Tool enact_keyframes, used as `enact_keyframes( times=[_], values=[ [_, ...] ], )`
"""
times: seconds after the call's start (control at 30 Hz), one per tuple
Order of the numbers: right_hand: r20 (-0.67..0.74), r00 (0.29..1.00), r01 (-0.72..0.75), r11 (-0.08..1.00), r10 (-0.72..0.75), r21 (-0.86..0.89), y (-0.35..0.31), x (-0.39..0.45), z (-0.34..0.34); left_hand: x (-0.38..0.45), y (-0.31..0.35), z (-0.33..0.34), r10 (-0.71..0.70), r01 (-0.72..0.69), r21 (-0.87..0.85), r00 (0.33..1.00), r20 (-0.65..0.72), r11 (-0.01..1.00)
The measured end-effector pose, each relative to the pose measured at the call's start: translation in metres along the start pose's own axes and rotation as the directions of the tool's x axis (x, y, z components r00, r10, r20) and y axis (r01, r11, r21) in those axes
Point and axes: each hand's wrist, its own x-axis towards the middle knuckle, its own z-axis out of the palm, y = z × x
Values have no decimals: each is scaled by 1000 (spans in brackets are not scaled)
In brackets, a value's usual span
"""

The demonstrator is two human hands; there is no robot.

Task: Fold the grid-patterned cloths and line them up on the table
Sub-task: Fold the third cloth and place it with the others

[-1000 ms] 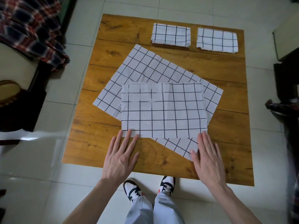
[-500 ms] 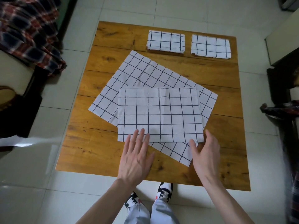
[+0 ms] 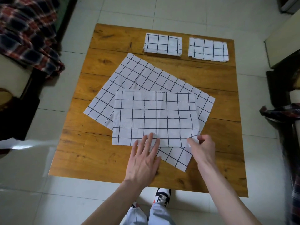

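With 2 folded grid cloths [image 3: 163, 44] lined up far beyond the fingers, the right hand [image 3: 202, 147] pinches the half-folded cloth [image 3: 155, 118]'s near corner, left hand [image 3: 143, 157] flat, 1 unfolded cloth [image 3: 141, 77] waiting beneath on the tabletop [image 3: 100, 153].

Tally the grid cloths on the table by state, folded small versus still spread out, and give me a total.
Folded small cloths: 2
Cloth being folded, held by the right hand and left hand: 1
Spread cloth underneath: 1
Total: 4

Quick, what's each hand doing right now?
Left hand: open, straight fingers pressing the half-folded white grid-patterned cloth.
Right hand: pinching that cloth's near right corner.
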Motion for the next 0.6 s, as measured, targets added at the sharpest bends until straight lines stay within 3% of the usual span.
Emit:
enact_keyframes(
  times=[0.23,0.3,0.43,0.6],
  values=[
    [37,999,-33,875,17,484,-13,-24,2,0,0,-2,-2,2,-23,1000,15,1000],
    [20,1000,6,875,-17,485,-20,-36,5,0,0,-4,-2,3,-57,1000,9,998],
    [-69,975,220,877,-211,427,-29,-59,18,-2,-2,-8,-13,9,-178,1000,-19,984],
    [-112,871,489,819,-479,299,-42,-91,42,-8,-14,-13,-46,10,-323,994,-104,946]
  ],
)
